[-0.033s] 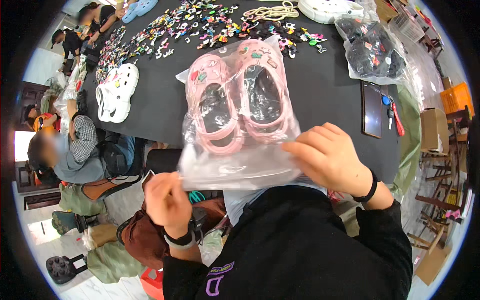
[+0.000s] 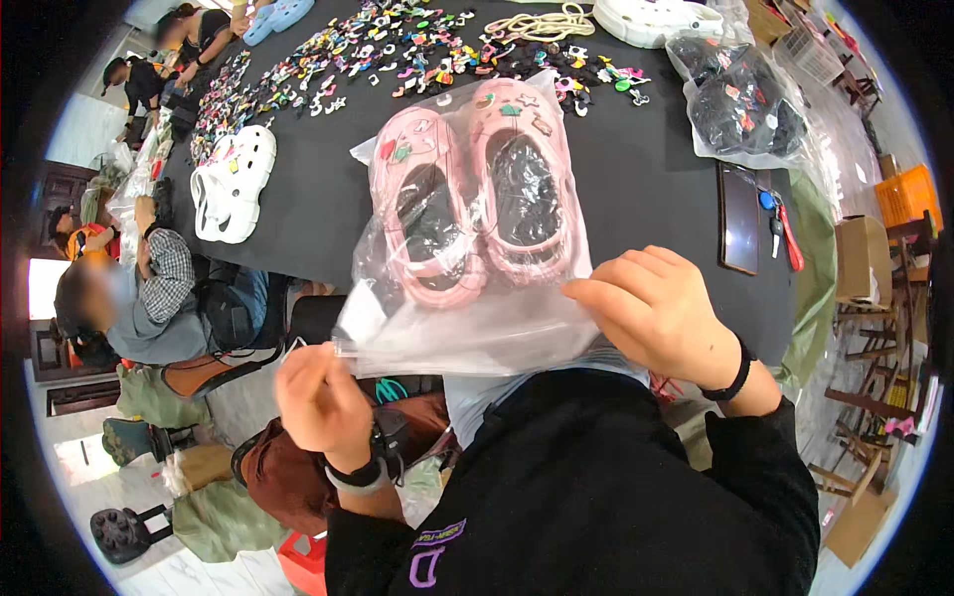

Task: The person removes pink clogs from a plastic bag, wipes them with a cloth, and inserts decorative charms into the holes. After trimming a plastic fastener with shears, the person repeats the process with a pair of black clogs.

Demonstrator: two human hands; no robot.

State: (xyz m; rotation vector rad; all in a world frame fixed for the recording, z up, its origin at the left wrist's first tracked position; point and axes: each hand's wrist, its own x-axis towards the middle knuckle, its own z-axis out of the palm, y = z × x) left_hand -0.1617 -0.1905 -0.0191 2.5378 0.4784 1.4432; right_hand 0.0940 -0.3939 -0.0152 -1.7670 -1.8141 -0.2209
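Left hand (image 2: 326,402) and right hand (image 2: 651,316) are pinching a clear plastic bag (image 2: 477,340), pink foam clogs (image 2: 485,174) lying inside beyond them, by the black surface's (image 2: 651,189) near edge.

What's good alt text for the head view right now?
A person's left hand and right hand hold the near end of a clear plastic bag containing two pink, charm-decorated clogs on a black table. Beyond lie scattered small colourful charms, with a white perforated clog to the left.

A workshop for decorated footwear
Bagged pink clogs (image 2: 484,184) and scattered charms (image 2: 397,45) share a black table (image 2: 318,169), with people (image 2: 159,328) alongside and cardboard boxes (image 2: 862,258) nearby.
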